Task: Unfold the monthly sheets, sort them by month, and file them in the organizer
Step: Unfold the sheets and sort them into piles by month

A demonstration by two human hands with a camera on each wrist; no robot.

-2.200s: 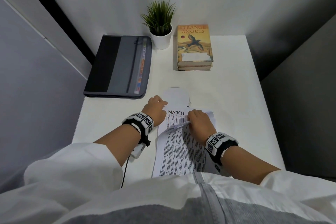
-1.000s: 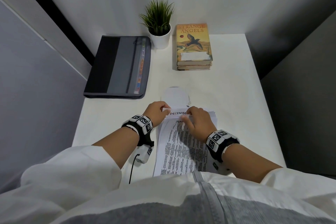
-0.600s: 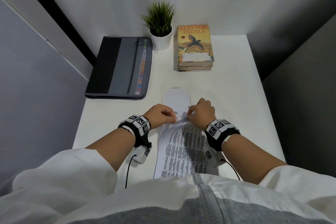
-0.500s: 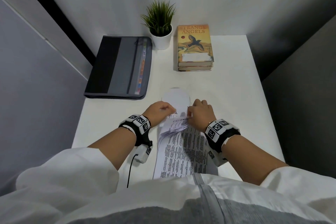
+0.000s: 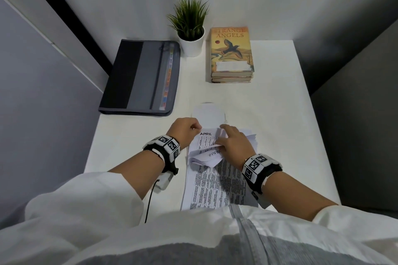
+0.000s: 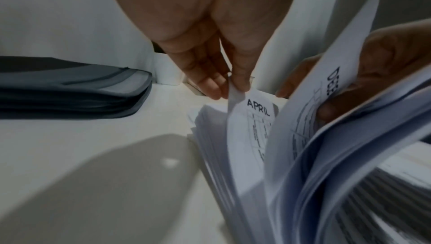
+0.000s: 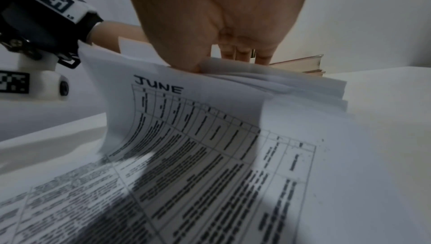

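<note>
A stack of printed monthly sheets (image 5: 215,187) lies on the white table just in front of me. My left hand (image 5: 183,131) pinches the top-left corner of the sheet headed APRIL (image 5: 205,134), with thumb and finger meeting on the paper (image 6: 235,93). My right hand (image 5: 233,144) grips a bundle of upper sheets (image 5: 206,157) and bends it back toward me. That bundle shows a JUNE sheet (image 7: 186,118) on its outer face. The closed grey and black organizer (image 5: 142,77) lies at the back left, apart from both hands.
A potted plant (image 5: 190,34) and a pile of books (image 5: 231,54) stand along the back wall. A blank white paper (image 5: 209,112) lies just beyond the stack. The table (image 5: 280,125) ends at a wall on the left and a dark panel on the right.
The right hand has leafed through the stack, bending upper sheets back. The exposed heading went from MARCH to DECEMBER to APRIL. The left hand stayed at the stack's top-left corner.
</note>
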